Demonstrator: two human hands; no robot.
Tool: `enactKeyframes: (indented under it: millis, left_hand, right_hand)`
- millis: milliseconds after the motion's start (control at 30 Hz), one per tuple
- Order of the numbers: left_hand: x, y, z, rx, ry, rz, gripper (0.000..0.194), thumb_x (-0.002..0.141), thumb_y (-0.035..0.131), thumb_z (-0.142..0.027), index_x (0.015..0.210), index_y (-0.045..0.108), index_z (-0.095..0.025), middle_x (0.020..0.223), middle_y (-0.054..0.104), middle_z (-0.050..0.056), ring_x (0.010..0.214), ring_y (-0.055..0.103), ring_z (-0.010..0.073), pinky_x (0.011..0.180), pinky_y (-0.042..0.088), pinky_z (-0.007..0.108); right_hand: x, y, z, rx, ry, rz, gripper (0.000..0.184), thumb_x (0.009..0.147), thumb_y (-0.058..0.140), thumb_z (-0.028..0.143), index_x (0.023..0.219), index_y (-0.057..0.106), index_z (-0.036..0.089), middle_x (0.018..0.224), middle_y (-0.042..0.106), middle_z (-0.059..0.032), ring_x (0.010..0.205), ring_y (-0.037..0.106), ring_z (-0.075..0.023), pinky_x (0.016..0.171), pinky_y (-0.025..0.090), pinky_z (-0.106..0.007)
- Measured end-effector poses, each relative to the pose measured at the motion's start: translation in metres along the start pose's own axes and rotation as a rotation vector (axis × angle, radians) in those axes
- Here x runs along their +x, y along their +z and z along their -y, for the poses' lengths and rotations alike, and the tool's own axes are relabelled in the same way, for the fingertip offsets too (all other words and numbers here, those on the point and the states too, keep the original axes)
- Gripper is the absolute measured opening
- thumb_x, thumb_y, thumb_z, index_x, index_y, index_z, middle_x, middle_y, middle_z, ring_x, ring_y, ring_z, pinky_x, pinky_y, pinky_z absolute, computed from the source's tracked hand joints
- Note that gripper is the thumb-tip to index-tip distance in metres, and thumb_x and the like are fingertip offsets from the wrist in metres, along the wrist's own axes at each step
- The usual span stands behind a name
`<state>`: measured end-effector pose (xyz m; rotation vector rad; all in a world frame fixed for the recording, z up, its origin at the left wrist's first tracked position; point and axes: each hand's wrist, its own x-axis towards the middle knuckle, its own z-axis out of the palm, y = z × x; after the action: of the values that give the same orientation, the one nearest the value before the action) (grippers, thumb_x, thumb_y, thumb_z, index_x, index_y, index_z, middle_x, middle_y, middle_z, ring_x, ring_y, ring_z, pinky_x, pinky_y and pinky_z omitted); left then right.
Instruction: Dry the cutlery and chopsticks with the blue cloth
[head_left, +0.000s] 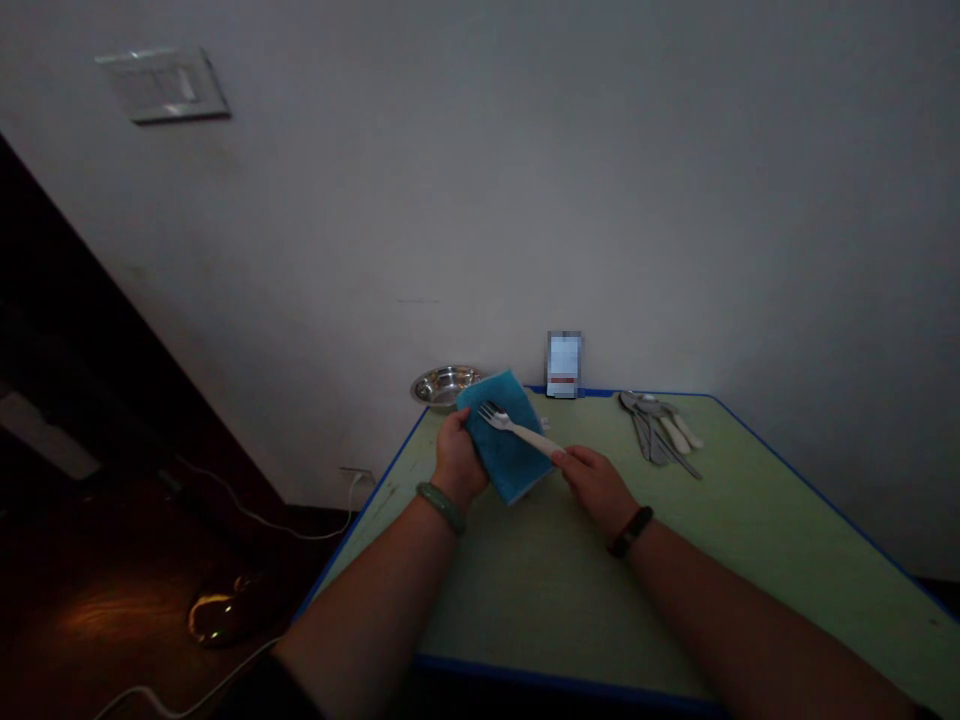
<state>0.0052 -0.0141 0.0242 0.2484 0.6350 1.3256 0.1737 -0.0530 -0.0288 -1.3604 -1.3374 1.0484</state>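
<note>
Your left hand (pixel 459 462) has its grip clamped on a blue cloth (pixel 506 450), held tilted above the far left part of the green, blue-edged counter (pixel 540 590). Your right hand (pixel 600 490) has its grip closed around the end of a fork's pale handle; the fork (pixel 517 430) lies across the face of the cloth, tines toward your left thumb. Green bangle on your left wrist, dark band on your right. Metal bowl (pixel 448 385) at the counter's far left corner, just beyond the cloth and partly hidden by it. Phone (pixel 564 365) upright at the far edge near the wall, screen lit. To its right, a loose pile of spoons and other cutlery (pixel 660 425), some with pale handles, lying on the counter, well apart from your hands. Light dim.
</note>
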Motion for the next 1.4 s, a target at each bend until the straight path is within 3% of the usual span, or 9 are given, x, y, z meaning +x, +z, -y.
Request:
enactKeyframes:
  millis: [200,633,1000,1400]
  left_hand:
    - [0.0,-0.0005,0.002,0.016,-0.095,0.016,0.047,0.081,0.047,-0.026,0.119,0.066,-0.005,0.09,0.078,0.014,0.088,0.073,0.0324,0.093,0.052,0.05]
    - [0.0019,-0.0003,-0.0012,-0.001,0.041,-0.03,0.046,0.082,0.045,-0.03,0.116,0.067,-0.007,0.089,0.077,0.013,0.089,0.073,0.0323,0.093,0.052,0.051]
    - [-0.0015,0.0002,0.0017,0.059,-0.075,0.024,0.045,0.08,0.046,-0.028,0.113,0.068,-0.007,0.088,0.077,0.013,0.09,0.073,0.0324,0.095,0.052,0.05]
    - [0.0006,-0.0007,-0.0019,0.011,0.045,-0.011,0.049,0.083,0.043,-0.029,0.118,0.065,-0.003,0.086,0.077,0.015,0.091,0.072,0.0323,0.093,0.052,0.049]
  right_hand:
    - [0.0003,-0.0001,-0.0006,0.012,0.006,-0.002,0.035,0.073,0.058,0.055,0.069,0.057,0.02,0.053,0.04,0.0062,0.049,0.034,-0.0106,0.049,0.025,-0.027]
    - [0.0026,0.0002,-0.0023,-0.007,0.004,-0.002,0.036,0.073,0.057,0.056,0.068,0.055,0.02,0.055,0.039,0.0065,0.049,0.033,-0.0096,0.047,0.024,-0.026]
    - [0.0003,0.0008,0.0014,0.019,0.018,-0.002,0.036,0.072,0.059,0.056,0.069,0.057,0.02,0.054,0.04,0.0059,0.049,0.034,-0.0106,0.049,0.025,-0.026]
    - [0.0003,0.0,0.0,0.005,-0.008,-0.008,0.036,0.073,0.059,0.055,0.067,0.056,0.02,0.055,0.041,0.0058,0.049,0.035,-0.0101,0.047,0.026,-0.026]
